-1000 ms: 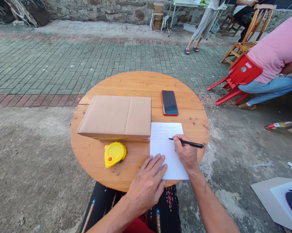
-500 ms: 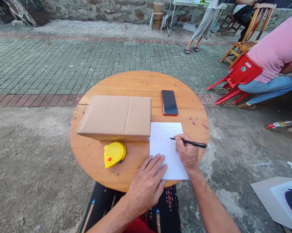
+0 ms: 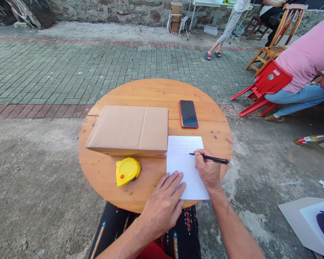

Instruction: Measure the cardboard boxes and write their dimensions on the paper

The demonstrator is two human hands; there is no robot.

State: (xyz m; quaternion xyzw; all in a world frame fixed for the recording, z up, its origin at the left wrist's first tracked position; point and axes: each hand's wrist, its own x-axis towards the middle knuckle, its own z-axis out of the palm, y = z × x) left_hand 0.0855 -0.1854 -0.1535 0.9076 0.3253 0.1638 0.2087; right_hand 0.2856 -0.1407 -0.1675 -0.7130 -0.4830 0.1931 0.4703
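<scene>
A black pen (image 3: 214, 159) is pinched in my right hand (image 3: 208, 172), its tip on a white sheet of paper (image 3: 187, 171). Several rows of small handwriting fill the upper part of the sheet. My left hand (image 3: 164, 201) lies flat, fingers spread, across the paper's lower left edge. Left of the sheet stands a closed cardboard box (image 3: 129, 129), touching or nearly touching it. In front of the box is a yellow tape measure (image 3: 128, 171) with a red button. Behind the paper lies a smartphone (image 3: 188, 114) in a red case, screen dark.
All this rests on a round wooden table (image 3: 151, 91). At right, a person in a pink shirt (image 3: 310, 54) sits on a red plastic chair (image 3: 272, 79). A bottle (image 3: 313, 138) lies on the ground, near a pale board (image 3: 294, 212). Another person stands by a far table.
The pen and my right hand have barely shifted over the paper. My left hand stays put. The seated person's arm and the standing person's legs have moved slightly.
</scene>
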